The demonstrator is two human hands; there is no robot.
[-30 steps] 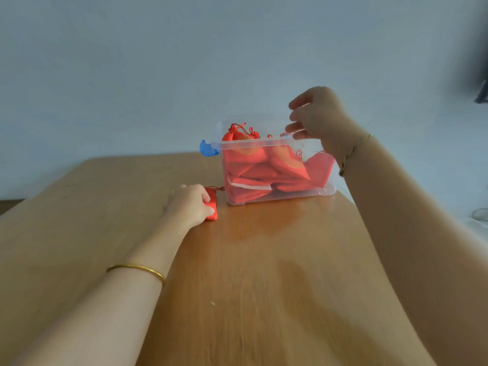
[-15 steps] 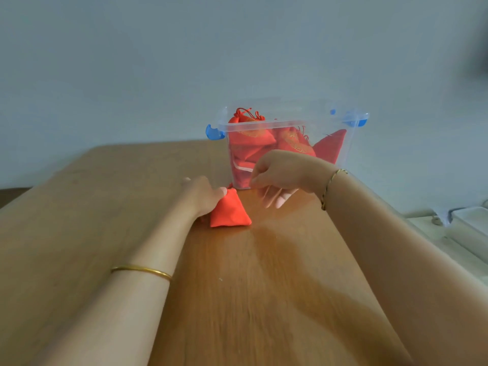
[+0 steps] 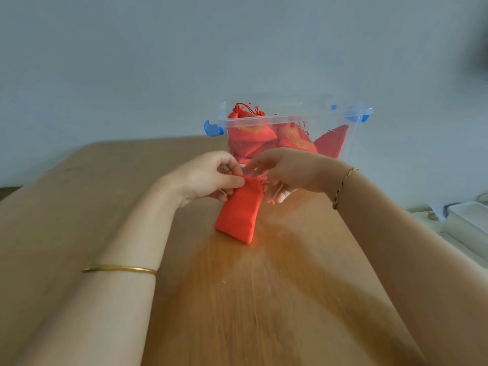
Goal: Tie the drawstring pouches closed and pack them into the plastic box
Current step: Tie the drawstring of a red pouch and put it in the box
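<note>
Red pouch (image 3: 239, 215) runs lengthwise away from the person — left hand (image 3: 208, 178) pinches its far mouth, right hand (image 3: 285, 171) (grip unclear) just beside.

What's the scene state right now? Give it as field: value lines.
left hand: pinches neck of red pouch
right hand: at the pouch's mouth, grip unclear
red pouch: bottom end on wooden table, in front of plastic box
plastic box: clear, blue latches, at far table edge
packed pouches: several red ones inside, one poking above the rim
task stage: this pouch not yet packed
</note>
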